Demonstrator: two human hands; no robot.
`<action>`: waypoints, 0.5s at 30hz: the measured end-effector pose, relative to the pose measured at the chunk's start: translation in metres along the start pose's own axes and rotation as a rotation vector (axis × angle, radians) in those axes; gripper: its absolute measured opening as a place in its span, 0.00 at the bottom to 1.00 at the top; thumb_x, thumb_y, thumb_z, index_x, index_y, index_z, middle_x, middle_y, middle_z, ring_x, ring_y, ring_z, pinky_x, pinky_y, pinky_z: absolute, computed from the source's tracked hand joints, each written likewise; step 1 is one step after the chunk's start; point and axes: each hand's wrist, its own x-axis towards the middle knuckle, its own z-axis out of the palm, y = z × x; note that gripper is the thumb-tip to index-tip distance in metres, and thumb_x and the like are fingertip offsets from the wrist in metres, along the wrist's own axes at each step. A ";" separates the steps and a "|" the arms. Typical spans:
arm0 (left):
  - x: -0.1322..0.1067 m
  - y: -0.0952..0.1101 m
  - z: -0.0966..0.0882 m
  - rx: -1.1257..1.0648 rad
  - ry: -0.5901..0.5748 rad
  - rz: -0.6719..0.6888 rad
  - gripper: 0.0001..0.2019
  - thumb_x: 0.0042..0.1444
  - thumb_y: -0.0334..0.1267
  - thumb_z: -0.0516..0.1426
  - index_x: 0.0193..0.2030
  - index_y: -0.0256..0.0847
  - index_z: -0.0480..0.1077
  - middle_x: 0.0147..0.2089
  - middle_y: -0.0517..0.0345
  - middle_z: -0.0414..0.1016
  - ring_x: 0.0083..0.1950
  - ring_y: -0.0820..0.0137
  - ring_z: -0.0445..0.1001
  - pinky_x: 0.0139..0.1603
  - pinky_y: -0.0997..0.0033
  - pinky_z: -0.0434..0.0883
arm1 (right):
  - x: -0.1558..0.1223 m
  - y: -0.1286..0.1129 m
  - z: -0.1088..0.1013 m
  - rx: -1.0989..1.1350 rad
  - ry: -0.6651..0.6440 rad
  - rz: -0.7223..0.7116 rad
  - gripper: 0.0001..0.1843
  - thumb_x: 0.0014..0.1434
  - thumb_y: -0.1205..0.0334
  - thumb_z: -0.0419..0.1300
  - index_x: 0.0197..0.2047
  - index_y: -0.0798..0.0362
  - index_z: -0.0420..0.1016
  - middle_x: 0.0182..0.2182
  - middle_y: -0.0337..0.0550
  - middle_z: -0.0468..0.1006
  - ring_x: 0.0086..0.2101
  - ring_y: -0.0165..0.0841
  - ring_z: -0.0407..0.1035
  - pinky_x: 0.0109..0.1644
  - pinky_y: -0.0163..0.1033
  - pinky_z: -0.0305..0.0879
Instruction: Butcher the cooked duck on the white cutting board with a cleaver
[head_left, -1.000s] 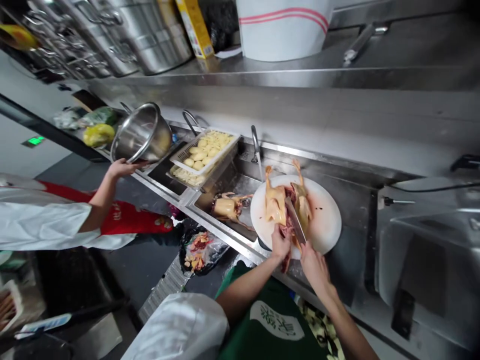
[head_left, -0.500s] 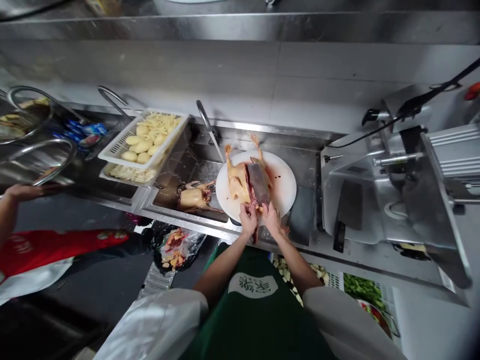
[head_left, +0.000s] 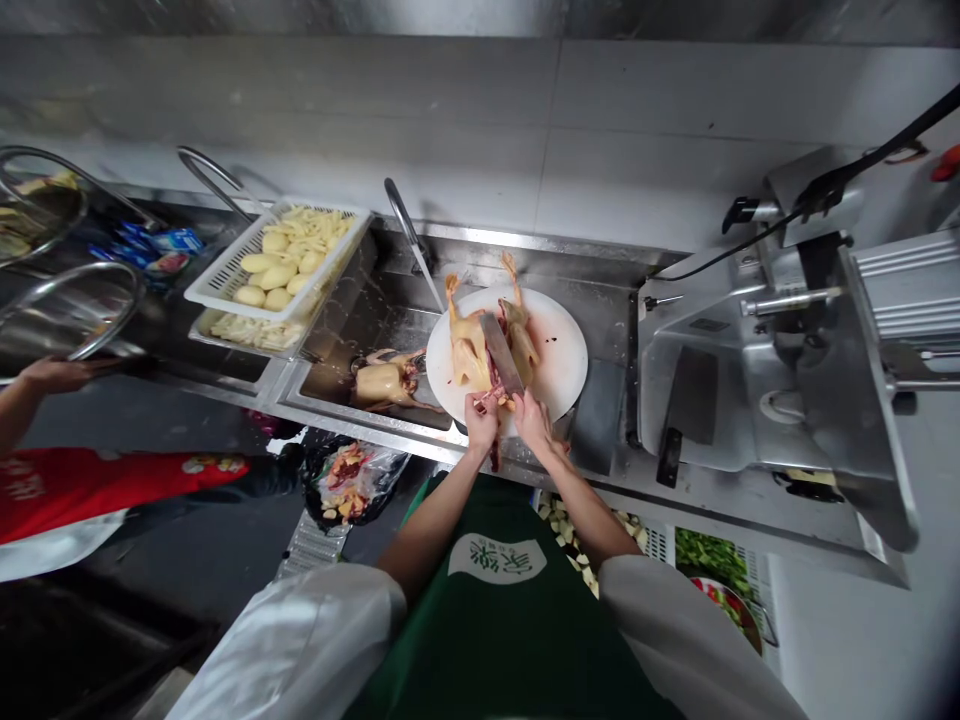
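A raw plucked chicken (head_left: 471, 352), split open, lies on a round white cutting board (head_left: 559, 355) set over the steel sink. My left hand (head_left: 481, 423) is closed on the chicken's near end. My right hand (head_left: 533, 422) grips the handle of a cleaver (head_left: 501, 353) whose blade rests in the cut down the middle of the bird. A second plucked chicken (head_left: 385, 380) lies in the sink basin to the left.
A white basket of peeled potatoes (head_left: 276, 262) sits over the left basin beside a faucet (head_left: 409, 233). Another cleaver (head_left: 684, 410) lies on a metal slicing machine (head_left: 810, 350) at right. A co-worker's hand (head_left: 52, 375) holds a steel bowl (head_left: 64, 315) at far left. A bag of scraps (head_left: 349, 483) lies on the floor.
The view has swung down and right. The cleaver blade has shifted within the cut of the chicken. The co-worker's bowl has moved left and lower.
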 end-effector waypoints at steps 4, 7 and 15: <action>0.001 0.001 -0.001 0.004 -0.006 -0.029 0.25 0.55 0.59 0.66 0.42 0.44 0.60 0.27 0.65 0.71 0.19 0.77 0.62 0.21 0.79 0.59 | -0.005 -0.001 -0.001 0.050 0.140 -0.021 0.21 0.76 0.56 0.44 0.52 0.60 0.73 0.35 0.55 0.83 0.34 0.41 0.77 0.34 0.38 0.58; 0.002 -0.002 -0.005 -0.006 0.038 -0.031 0.25 0.54 0.56 0.67 0.40 0.44 0.60 0.28 0.64 0.72 0.22 0.76 0.67 0.24 0.78 0.63 | -0.008 -0.005 0.008 0.062 0.138 0.027 0.19 0.76 0.56 0.46 0.51 0.60 0.73 0.36 0.56 0.83 0.35 0.41 0.77 0.35 0.38 0.59; 0.001 -0.003 -0.019 0.041 0.013 -0.080 0.25 0.54 0.58 0.66 0.38 0.44 0.58 0.24 0.68 0.68 0.19 0.78 0.63 0.22 0.80 0.60 | -0.012 -0.006 0.003 0.066 0.087 0.034 0.20 0.76 0.56 0.45 0.54 0.61 0.72 0.37 0.55 0.82 0.36 0.41 0.77 0.36 0.38 0.60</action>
